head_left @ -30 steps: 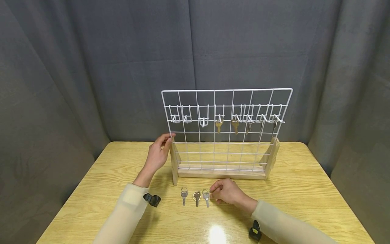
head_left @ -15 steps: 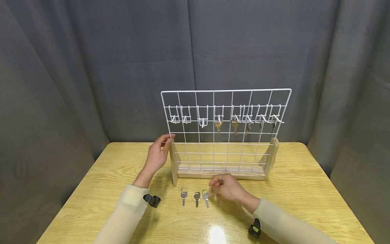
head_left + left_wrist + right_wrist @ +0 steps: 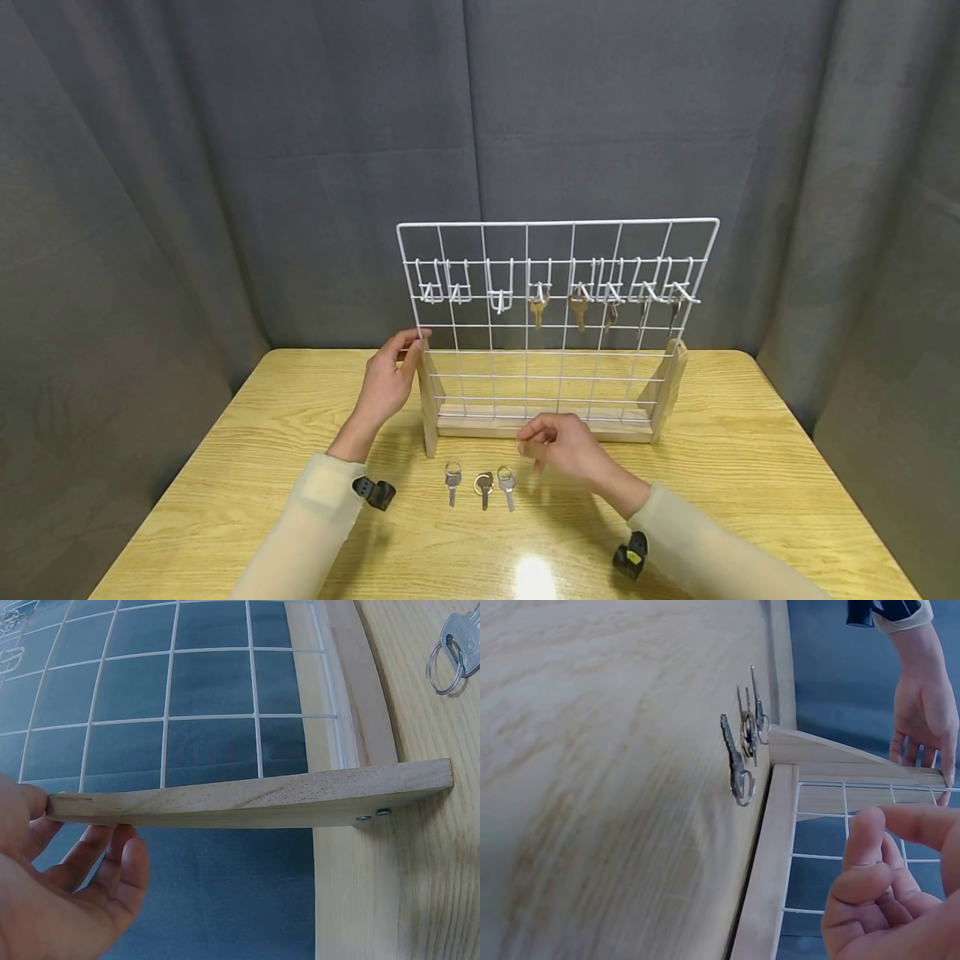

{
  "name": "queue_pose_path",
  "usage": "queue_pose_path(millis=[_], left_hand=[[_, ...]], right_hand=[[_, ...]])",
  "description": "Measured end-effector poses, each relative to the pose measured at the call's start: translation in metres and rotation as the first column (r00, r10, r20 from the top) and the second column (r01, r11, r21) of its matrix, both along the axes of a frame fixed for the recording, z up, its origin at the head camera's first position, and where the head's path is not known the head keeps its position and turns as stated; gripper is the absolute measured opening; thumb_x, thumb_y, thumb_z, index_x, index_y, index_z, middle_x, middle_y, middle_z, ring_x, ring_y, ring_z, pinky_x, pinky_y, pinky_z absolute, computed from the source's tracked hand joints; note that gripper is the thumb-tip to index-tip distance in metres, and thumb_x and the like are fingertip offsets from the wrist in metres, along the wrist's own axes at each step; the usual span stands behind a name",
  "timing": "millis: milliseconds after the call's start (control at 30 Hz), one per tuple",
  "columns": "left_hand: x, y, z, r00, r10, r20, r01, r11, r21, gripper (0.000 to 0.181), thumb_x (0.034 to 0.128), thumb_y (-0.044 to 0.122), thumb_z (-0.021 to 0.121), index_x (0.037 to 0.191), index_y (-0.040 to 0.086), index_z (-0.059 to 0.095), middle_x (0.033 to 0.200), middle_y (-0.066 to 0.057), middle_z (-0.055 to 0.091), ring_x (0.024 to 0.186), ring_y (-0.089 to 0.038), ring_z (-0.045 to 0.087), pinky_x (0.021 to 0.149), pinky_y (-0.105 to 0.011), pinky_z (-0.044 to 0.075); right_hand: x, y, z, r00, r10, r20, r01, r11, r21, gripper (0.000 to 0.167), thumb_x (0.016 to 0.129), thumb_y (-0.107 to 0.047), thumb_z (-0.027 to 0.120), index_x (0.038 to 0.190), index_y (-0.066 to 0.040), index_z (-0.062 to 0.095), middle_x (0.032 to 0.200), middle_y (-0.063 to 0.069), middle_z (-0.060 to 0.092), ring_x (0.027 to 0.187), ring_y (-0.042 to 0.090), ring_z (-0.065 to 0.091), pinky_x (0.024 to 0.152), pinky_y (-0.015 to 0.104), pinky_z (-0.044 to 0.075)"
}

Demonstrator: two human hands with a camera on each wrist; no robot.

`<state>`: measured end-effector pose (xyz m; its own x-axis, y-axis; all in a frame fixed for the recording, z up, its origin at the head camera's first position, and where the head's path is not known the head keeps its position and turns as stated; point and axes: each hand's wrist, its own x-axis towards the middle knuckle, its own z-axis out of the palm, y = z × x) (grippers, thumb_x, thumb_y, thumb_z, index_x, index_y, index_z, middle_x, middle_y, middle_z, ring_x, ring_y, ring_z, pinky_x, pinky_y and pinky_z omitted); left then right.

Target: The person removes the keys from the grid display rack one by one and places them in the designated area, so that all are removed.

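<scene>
A white wire grid rack with wooden side supports stands on the table. My left hand grips the top of its left wooden support, thumb on one face and fingers on the other. Three keys with rings lie in front of the rack: a left silver key, a darker middle key and a right silver key. My right hand hovers before the wooden base bar, right of the keys and apart from them. Its fingers are loosely bent, and I see nothing held between them.
White hooks run across the rack's upper part. A brass key, a second brass key and several darker keys hang on the right-hand ones; the three left hooks hold no keys. A grey curtain closes off the back.
My right hand has lifted away from beside the right silver key, moving up and toward the rack's base. The left hand and the three keys on the table stay put.
</scene>
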<state>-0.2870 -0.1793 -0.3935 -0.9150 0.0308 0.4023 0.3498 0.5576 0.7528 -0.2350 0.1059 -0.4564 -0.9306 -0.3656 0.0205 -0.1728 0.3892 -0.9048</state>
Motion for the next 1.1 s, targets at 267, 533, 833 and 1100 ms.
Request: queue_pose_path(millis=[267,533,833,1100], left_hand=[[0.0,0.0,-0.001,1.0,0.004,0.004,-0.004,1.0,0.002,0.031,0.1077,0.028,0.046,0.129,0.014,0.064,0.13,-0.011,0.066,0.111,-0.031,0.065,0.094,-0.048,0.053],[-0.001,-0.001,-0.002,1.0,0.005,-0.001,-0.005,1.0,0.003,0.031,0.1076,0.026,0.046,0.129,0.013,0.064,0.129,-0.011,0.066,0.111,-0.031,0.065,0.095,-0.048,0.053],[0.001,0.0,0.0,1.0,0.0,0.006,0.0,1.0,0.002,0.032,0.1077,0.027,0.046,0.13,0.012,0.063,0.131,-0.011,0.065,0.113,-0.032,0.064,0.098,-0.048,0.051],[0.002,0.0,0.0,1.0,0.0,0.004,0.0,1.0,-0.001,0.032,0.1076,0.027,0.046,0.13,0.012,0.063,0.132,-0.012,0.064,0.114,-0.032,0.064,0.097,-0.048,0.052]], right_hand=[[0.0,-0.001,0.008,0.999,-0.034,-0.033,0.034,0.999,-0.011,0.018,0.092,-0.011,0.07,0.105,0.001,0.069,0.09,0.019,0.071,0.067,0.03,0.067,0.063,0.032,0.054],[0.0,0.001,0.019,0.994,-0.073,-0.076,0.069,0.996,-0.054,0.014,0.092,-0.011,0.071,0.102,-0.003,0.07,0.088,0.016,0.071,0.065,0.024,0.066,0.059,0.033,0.054],[0.0,0.005,0.035,0.987,-0.12,-0.11,0.112,0.991,-0.077,0.013,0.092,-0.015,0.072,0.102,-0.007,0.071,0.091,0.01,0.075,0.069,0.029,0.068,0.061,0.029,0.056],[0.001,0.008,0.048,0.969,-0.154,-0.192,0.14,0.986,-0.086,0.018,0.093,-0.016,0.07,0.108,-0.005,0.07,0.087,0.007,0.074,0.066,0.02,0.067,0.057,0.03,0.053]])
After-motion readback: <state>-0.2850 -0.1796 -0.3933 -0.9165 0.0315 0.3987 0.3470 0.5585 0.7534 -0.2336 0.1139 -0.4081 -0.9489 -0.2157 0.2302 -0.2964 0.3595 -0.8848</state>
